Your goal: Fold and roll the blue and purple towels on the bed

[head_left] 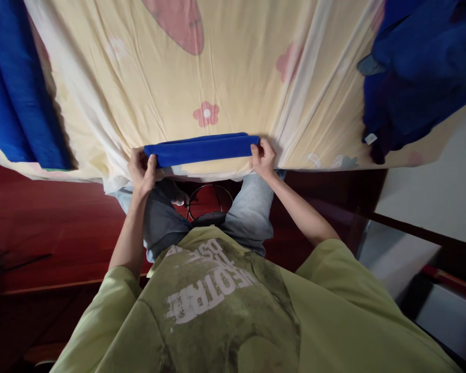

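A narrow folded strip of blue cloth (205,150) lies crosswise near the front edge of the bed. My left hand (143,171) pinches its left end, with the thumb on top. At the opposite end, my right hand (263,157) grips the cloth between thumb and bent fingers. A slightly raised fold shows along the strip's far side. What kind of cloth item it is cannot be made out.
A patterned cream sheet (233,93) covers the bed. Folded blue fabric (21,98) lies at the left, and a heap of dark blue clothing (419,77) at the right. A round metal hoop (208,187) shows between my knees above the red floor (73,217).
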Action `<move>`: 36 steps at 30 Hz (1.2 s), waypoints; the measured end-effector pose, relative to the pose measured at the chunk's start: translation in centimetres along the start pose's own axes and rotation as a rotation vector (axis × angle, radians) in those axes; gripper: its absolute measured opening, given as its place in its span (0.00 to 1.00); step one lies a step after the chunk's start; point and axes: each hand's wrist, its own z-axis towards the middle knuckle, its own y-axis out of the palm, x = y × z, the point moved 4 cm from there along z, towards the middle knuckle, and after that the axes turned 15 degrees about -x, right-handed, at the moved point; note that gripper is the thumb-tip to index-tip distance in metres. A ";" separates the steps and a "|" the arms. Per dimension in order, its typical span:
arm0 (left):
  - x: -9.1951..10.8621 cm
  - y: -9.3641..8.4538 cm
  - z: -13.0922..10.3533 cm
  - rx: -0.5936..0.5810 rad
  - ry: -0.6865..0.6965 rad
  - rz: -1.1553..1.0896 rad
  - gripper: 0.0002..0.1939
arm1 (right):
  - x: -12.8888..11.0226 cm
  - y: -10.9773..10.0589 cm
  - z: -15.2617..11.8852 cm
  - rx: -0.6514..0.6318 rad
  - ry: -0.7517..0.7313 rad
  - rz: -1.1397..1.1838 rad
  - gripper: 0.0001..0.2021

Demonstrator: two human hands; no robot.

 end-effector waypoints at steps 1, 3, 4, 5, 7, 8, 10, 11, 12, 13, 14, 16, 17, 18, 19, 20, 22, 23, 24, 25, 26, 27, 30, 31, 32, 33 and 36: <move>0.1 0.1 0.0 0.000 -0.012 -0.009 0.31 | 0.1 0.0 0.1 0.032 0.009 0.015 0.26; 0.6 0.2 0.0 0.005 -0.009 -0.013 0.31 | 0.2 0.0 0.2 0.090 0.028 0.038 0.26; 0.9 0.2 0.1 0.007 0.001 -0.010 0.31 | 0.3 0.0 0.3 0.102 0.035 0.043 0.26; 1.2 0.2 0.1 0.009 0.013 -0.005 0.30 | 0.3 0.1 0.4 0.109 0.042 0.043 0.26; 1.7 0.2 0.1 0.011 0.031 0.012 0.29 | 0.5 0.2 0.5 0.117 0.050 0.029 0.25; 1.9 0.2 0.1 0.010 0.033 0.024 0.28 | 0.6 0.3 0.5 0.122 0.050 0.013 0.25; 2.0 0.1 0.1 0.006 0.023 0.055 0.27 | 0.9 0.4 0.5 0.138 0.041 -0.029 0.24; 2.0 0.1 0.1 0.005 0.014 0.071 0.26 | 1.1 0.5 0.4 0.147 0.035 -0.048 0.23; 2.0 0.1 0.1 0.006 0.005 0.084 0.25 | 1.4 0.6 0.4 0.154 0.029 -0.063 0.23; 2.0 0.1 0.0 0.007 -0.002 0.093 0.25 | 1.6 0.7 0.3 0.158 0.025 -0.074 0.23; 1.9 0.1 0.0 0.008 -0.008 0.097 0.24 | 1.8 0.8 0.3 0.159 0.022 -0.083 0.23; 1.6 0.3 0.0 0.010 -0.016 0.097 0.23 | 2.1 0.9 0.3 0.147 0.019 -0.106 0.23; 1.4 0.4 -0.1 0.019 -0.015 0.098 0.23 | 2.1 0.9 0.3 0.142 0.015 -0.132 0.23; 1.2 0.5 -0.1 0.041 -0.008 0.104 0.23 | 2.0 0.9 0.3 0.142 0.006 -0.169 0.23; 1.1 0.5 -0.2 0.077 0.008 0.120 0.22 | 1.9 0.8 0.3 0.147 -0.007 -0.216 0.22; 1.2 0.5 -0.3 0.117 0.032 0.147 0.21 | 1.7 0.7 0.2 0.157 -0.024 -0.267 0.21; 1.5 0.4 -0.6 0.171 0.097 0.231 0.17 | 1.1 0.5 -0.1 0.160 -0.063 -0.361 0.18; 1.9 0.5 -0.7 0.153 0.141 0.280 0.14 | 0.7 0.4 -0.2 0.137 -0.087 -0.395 0.16; 2.4 0.5 -0.9 0.096 0.194 0.328 0.12 | 0.3 0.4 -0.3 0.099 -0.115 -0.421 0.15; 3.0 0.7 -1.0 0.012 0.250 0.375 0.11 | -0.2 0.4 -0.4 0.049 -0.145 -0.446 0.15; 3.5 0.7 -1.2 -0.079 0.306 0.422 0.12 | -0.8 0.4 -0.5 -0.003 -0.176 -0.471 0.16; 4.1 0.8 -1.5 -0.166 0.354 0.469 0.15 | -1.4 0.3 -0.5 -0.048 -0.198 -0.503 0.17; 5.2 0.5 -1.9 -0.318 0.402 0.608 0.24 | -3.2 -0.4 -0.4 -0.162 -0.210 -0.631 0.18; 5.5 0.3 -1.9 -0.339 0.392 0.652 0.25 | -3.8 -0.6 -0.2 -0.196 -0.213 -0.673 0.19; 5.6 0.2 -1.7 -0.358 0.381 0.695 0.25 | -4.5 -0.8 0.0 -0.226 -0.221 -0.713 0.19; 5.7 0.1 -1.6 -0.375 0.373 0.737 0.24 | -5.1 -1.0 0.2 -0.252 -0.233 -0.751 0.19; 6.1 -0.2 -0.9 -0.421 0.395 0.850 0.24 | -6.8 -1.3 1.1 -0.315 -0.264 -0.876 0.16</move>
